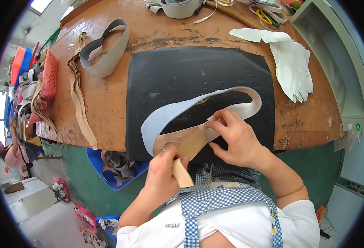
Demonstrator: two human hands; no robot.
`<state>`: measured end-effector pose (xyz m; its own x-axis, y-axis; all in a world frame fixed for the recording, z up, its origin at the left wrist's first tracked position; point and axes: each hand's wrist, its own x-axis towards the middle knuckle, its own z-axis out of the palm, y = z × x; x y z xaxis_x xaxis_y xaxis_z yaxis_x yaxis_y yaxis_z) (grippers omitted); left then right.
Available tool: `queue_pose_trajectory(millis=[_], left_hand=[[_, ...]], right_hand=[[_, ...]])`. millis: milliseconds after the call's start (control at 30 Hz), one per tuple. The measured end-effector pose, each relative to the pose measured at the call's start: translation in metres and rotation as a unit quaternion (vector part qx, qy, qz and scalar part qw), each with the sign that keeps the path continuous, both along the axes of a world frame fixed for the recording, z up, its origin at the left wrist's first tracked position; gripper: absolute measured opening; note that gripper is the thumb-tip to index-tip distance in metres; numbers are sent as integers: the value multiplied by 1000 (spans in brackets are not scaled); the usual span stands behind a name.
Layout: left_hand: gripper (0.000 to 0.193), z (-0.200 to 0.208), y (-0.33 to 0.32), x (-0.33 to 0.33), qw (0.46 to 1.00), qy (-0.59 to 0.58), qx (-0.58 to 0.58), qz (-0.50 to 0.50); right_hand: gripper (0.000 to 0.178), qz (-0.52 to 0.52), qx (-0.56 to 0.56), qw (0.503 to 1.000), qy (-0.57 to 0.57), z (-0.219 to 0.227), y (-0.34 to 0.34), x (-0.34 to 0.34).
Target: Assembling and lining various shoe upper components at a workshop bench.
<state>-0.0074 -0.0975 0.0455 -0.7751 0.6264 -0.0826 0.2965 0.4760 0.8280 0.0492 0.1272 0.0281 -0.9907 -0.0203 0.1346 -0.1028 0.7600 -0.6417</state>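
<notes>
A looped pale grey-white band (165, 113) stands on its edge on a black mat (190, 66), its near side showing a beige inner face. My left hand (161, 171) is closed around a tan strip (193, 144), whose loose end hangs below the fingers. From there the strip runs up to the near side of the band. At that spot the curled fingers of my right hand (238, 138) grip the band's edge, with the thumb lower and apart from them. Whether the strip is stuck to the band there I cannot tell.
On the wooden table (149, 37) lie a grey looped band (113, 53), long tan strips (79, 95), white strips (291, 62) and yellow-handled scissors (264, 17). A grey metal cabinet (335, 49) borders the right. Below the table edge sits a blue bin (103, 173) with scraps.
</notes>
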Motion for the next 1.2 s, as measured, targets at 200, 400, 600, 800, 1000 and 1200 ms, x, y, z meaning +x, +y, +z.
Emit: queue_pose_trajectory(millis=[200,400,600,800,1000,1200], left_hand=[[31,20,-15,-4,931,-287,223,-36],[89,-3,1,2,989,-12,133,-69],[77,-26,-11,16,998,63,20,-3],[80,-52,-23,26,949,248,-173,-84],[87,-48,-24,23,915,289,-246,-140],[97,-43,-8,24,934,250,-239,-96]], right_hand=[[48,-32,114,992,33,-7,-23,0],[43,-77,90,991,69,-14,-26,-1],[39,-64,52,990,112,-25,-27,2],[32,-33,-5,993,112,-33,-23,2],[24,-103,-40,990,82,-33,-25,1],[17,-125,-43,985,109,-32,-30,-2]])
